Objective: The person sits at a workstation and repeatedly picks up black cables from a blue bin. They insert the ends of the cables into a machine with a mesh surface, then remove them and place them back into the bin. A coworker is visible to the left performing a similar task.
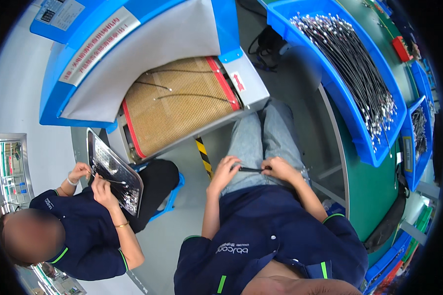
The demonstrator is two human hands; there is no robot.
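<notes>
Above my lap, a short black cable (250,169) stretches between my two hands. My left hand (224,173) is closed on one end of it, and my right hand (281,169) pinches the other. The ends themselves are hidden in my fingers. Ahead of me, several similar black cables (194,95) lie spread on a tan mesh conveyor belt (174,120) with red edges. To my right, a long blue bin (352,129) holds a thick bundle of black cables (352,66) with pale connectors at their ends.
The belt comes out of a blue machine (226,27) with a white curtain (147,59). On my left a seated co-worker handles a thin part over a metal tray (135,179). A green table (362,189) at right carries the bin and a smaller blue bin (409,162).
</notes>
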